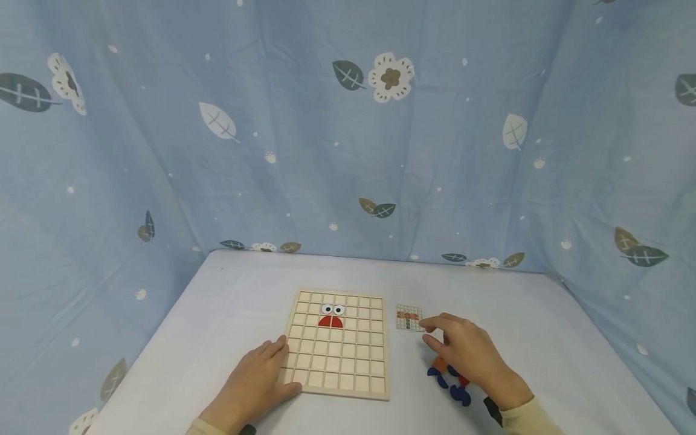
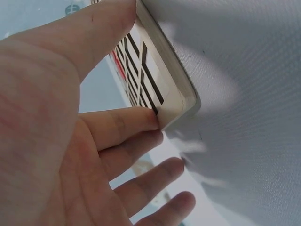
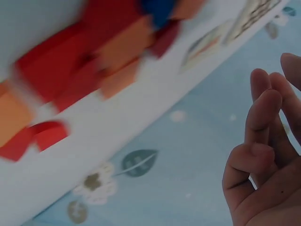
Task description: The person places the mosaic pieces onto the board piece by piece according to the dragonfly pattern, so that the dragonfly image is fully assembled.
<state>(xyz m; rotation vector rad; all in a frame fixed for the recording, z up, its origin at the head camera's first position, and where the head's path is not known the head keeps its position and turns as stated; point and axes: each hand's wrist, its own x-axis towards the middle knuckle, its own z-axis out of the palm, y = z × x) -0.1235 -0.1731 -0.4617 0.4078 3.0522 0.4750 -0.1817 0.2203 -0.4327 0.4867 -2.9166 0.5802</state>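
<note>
A wooden grid board (image 1: 331,364) lies on the table. My left hand (image 1: 252,382) rests at its near left corner, thumb by the near edge and fingertips along the left side. In the left wrist view the thumb and index finger touch the board's rim (image 2: 181,101). Two round eye pieces (image 1: 333,310) sit in the grid above two red quarter-round pieces (image 1: 330,322). My right hand (image 1: 464,349), fingers loosely bent and holding nothing, hovers beside a small pattern card (image 1: 409,318). Blue pieces (image 1: 460,396) and an orange piece (image 1: 440,364) lie beneath it.
The loose pile partly hides under my right hand; the right wrist view shows red pieces (image 3: 51,66) and orange pieces (image 3: 124,42) in it, blurred. A blue patterned curtain (image 1: 304,151) hangs behind and beside the white table (image 1: 522,326).
</note>
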